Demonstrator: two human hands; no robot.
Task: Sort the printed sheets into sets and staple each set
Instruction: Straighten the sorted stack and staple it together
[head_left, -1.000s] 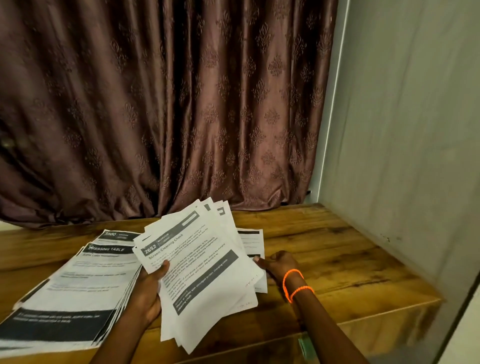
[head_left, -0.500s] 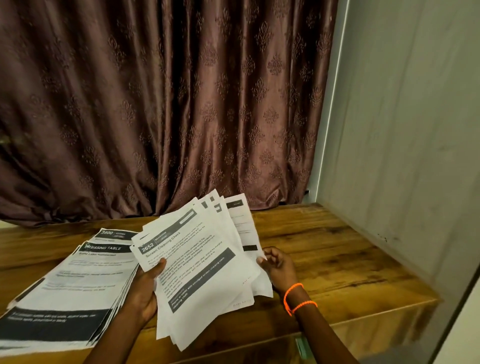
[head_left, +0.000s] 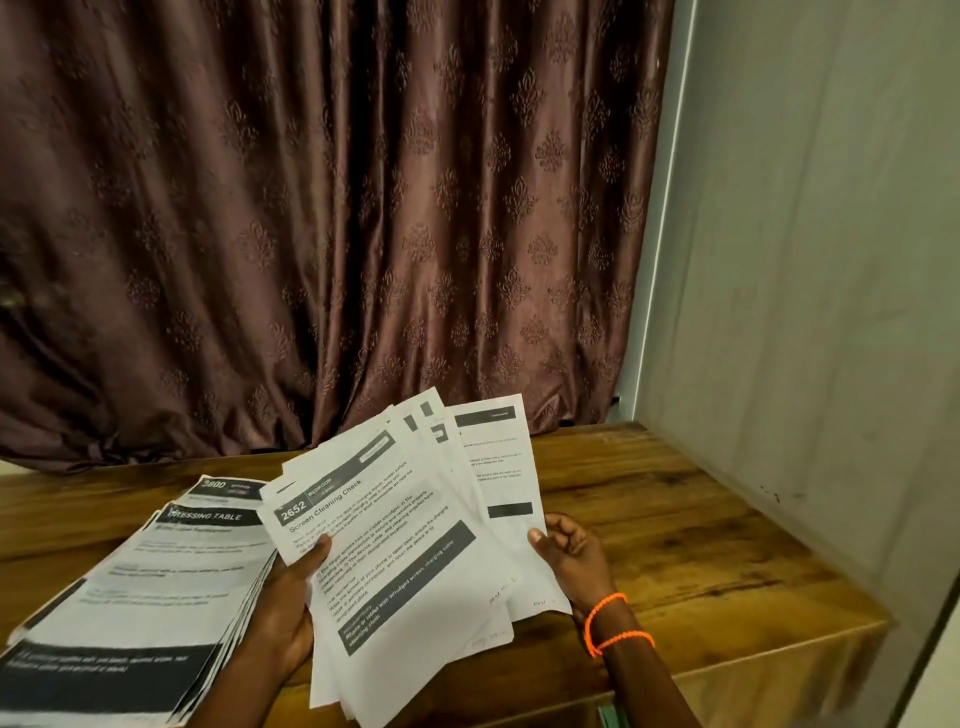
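The rightmost sheet (head_left: 493, 457) has risen off the desk (head_left: 675, 519) into the right hand (head_left: 569, 553)'s pinch; the left hand (head_left: 291, 608) grips the fan (head_left: 384, 545), best squared before stapling

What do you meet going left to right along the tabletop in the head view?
Stack of printed sheets lying on the table → left hand → fanned sheets held up in both hands → right hand with orange wristbands → bare wooden table → grey wall.
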